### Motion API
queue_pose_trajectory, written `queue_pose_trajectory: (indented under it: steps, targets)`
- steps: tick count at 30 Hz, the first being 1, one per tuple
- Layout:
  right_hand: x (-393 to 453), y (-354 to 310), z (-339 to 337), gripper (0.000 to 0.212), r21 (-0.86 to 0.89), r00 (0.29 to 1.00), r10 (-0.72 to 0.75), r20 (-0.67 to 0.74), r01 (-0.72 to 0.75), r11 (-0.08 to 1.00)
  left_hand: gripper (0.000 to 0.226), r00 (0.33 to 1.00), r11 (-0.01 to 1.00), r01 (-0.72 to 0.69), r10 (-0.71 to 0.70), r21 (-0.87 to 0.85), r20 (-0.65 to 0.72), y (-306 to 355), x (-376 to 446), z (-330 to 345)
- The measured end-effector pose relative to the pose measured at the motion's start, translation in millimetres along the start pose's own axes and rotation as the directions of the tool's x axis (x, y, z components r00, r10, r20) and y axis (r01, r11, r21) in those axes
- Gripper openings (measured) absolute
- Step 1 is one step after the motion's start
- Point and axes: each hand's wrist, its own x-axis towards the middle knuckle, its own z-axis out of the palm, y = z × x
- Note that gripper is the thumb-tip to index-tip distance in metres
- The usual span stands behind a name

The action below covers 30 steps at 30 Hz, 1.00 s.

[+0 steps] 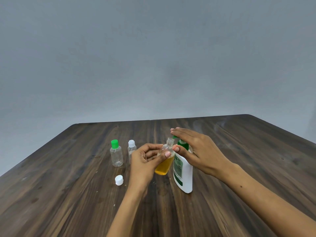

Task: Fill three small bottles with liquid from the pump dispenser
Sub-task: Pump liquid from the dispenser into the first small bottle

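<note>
My left hand grips a small clear bottle, uncapped and tilted, about half full of yellow liquid. Its open neck sits just under the green nozzle of the white pump dispenser, which stands on the table to its right. My right hand lies flat over the green pump head, fingers straight, thumb touching the small bottle's shoulder. Two other small clear bottles stand capped at the left: one with a green cap, one with a white cap, partly hidden by my left hand. Both look empty.
A loose white cap lies on the dark wooden table in front of the capped bottles. The table's far edge meets a plain grey wall. Its left edge runs diagonally past the bottles.
</note>
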Motion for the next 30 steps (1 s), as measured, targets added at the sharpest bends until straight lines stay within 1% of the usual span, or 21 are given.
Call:
queue_pose_trajectory:
  steps: [3, 8, 12, 16, 22, 30]
  targets:
    - [-1.1, -0.1, 1.0, 0.08, 0.006, 1.0, 0.0, -0.004, 0.0, 1.0, 0.04, 1.0, 1.0, -0.001, 0.001, 0.005, -0.003, -1.0, 0.1, 0.7]
    - [1.0, 0.6, -3.7, 0.085, -0.032, 1.0, -0.007, 0.019, 0.007, 0.999, 0.041, 1.0, 1.0, 0.016, -0.016, -0.012, -0.007, -0.6, 0.8, 1.3]
    - [0.2, -0.1, -0.9, 0.085, -0.004, 1.0, 0.01, 0.012, -0.01, 1.0, 0.036, 1.0, 1.0, 0.006, -0.006, -0.012, 0.0, 0.5, 0.9, 1.9]
    - [-0.9, -0.3, -0.7, 0.086, 0.009, 1.0, 0.008, 0.009, -0.009, 1.0, 0.041, 1.0, 1.0, 0.014, -0.014, 0.003, -0.008, 0.3, 0.6, 1.2]
    - [1.6, -1.2, -3.0, 0.087, 0.007, 1.0, 0.005, 0.008, -0.005, 1.0, 0.043, 1.0, 1.0, 0.002, -0.002, -0.018, 0.006, -0.1, 0.6, 1.8]
    - [0.2, -0.9, -3.2, 0.085, 0.01, 1.0, 0.002, 0.007, -0.002, 1.0, 0.043, 1.0, 1.0, 0.014, -0.014, -0.004, 0.01, -3.8, -0.2, 1.5]
